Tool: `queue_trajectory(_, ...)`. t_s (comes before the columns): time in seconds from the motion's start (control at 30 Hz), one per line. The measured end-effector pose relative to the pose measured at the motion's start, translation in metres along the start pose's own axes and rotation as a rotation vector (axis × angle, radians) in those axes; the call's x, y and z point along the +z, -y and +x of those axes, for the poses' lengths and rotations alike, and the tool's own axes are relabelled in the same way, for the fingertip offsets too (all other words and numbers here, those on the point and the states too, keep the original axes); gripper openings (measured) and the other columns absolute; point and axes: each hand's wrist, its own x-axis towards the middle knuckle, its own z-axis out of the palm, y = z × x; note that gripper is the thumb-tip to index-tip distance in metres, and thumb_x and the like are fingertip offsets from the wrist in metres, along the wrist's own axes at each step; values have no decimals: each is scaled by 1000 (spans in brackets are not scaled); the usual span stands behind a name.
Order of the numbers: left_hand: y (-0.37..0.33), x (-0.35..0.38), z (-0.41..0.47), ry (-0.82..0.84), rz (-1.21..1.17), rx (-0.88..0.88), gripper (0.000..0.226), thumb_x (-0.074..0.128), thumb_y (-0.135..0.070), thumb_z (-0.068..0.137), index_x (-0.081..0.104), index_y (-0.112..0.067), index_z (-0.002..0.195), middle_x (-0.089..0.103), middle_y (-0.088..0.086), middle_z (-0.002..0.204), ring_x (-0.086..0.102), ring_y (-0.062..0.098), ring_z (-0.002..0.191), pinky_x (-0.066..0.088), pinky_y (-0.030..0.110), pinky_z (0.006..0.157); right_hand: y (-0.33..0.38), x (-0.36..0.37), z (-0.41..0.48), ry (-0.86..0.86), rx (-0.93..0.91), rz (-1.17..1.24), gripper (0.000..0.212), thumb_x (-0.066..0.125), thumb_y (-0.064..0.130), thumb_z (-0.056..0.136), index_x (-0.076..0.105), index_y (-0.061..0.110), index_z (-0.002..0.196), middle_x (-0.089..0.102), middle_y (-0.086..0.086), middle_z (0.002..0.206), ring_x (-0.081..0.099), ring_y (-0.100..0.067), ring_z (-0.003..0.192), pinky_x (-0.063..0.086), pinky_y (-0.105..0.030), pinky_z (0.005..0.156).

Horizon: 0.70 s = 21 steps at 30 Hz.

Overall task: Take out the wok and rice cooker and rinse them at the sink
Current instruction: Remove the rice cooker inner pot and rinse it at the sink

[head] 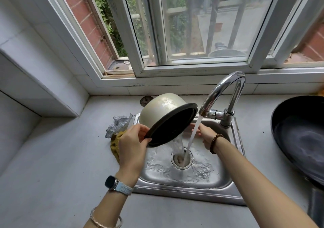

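A silver mesh scrubber (117,125) and a yellow cloth (114,146) lie on the grey worktop (52,157), touching the sink's (184,192) left edge. The left hand (132,144) has its fingers clamped on the dark rim of the rice cooker pot (163,113). The pot is held tilted above the sink, spilling water toward the drain (177,159). The tap (222,91) runs just beside the pot. The right hand (206,135) reaches the pot's lower rim behind the stream; I cannot tell whether its fingers grip. The wok (301,136) rests on the worktop at the far right.

Rice-cooker pot (163,112) tilted over sink (184,191); wok (301,136) on counter, right.
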Motion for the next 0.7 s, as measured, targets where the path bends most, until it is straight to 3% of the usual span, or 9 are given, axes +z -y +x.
queue_trajectory(0.13, -3, -3, 3, -13, 10, 27, 29, 80, 3, 66, 68, -17, 83, 63, -9, 80, 62, 7, 74, 56, 29, 70, 9, 0, 3, 12, -8, 38, 39, 30, 32, 102, 63, 15, 110, 60, 4, 92, 43, -22, 115, 18, -42, 114)
queue_trajectory(0.3, -6, -7, 5, -29, 21, 58, 30, 80, 4, 66, 66, -18, 81, 63, -9, 79, 62, 9, 74, 56, 34, 69, 12, -4, 15, 69, -44, -17, 30, 37, 30, 101, 64, 28, 113, 50, -3, 139, 36, -24, 134, 21, -46, 116)
queue_trajectory(0.47, -8, -11, 5, -46, 29, 86, 31, 80, 4, 66, 66, -19, 81, 62, -9, 79, 61, 11, 75, 56, 36, 69, 12, -8, 21, 81, -96, -78, 42, 41, 41, 99, 54, 21, 133, 43, 0, 147, 36, -22, 135, 25, -48, 115)
queue_trajectory(0.7, -11, -13, 5, -53, 22, 90, 31, 79, 5, 66, 66, -18, 80, 62, -9, 79, 61, 11, 75, 55, 36, 69, 21, -5, 5, 119, -147, -65, 50, 42, 47, 97, 50, 19, 138, 37, -3, 150, 32, -23, 139, 23, -44, 117)
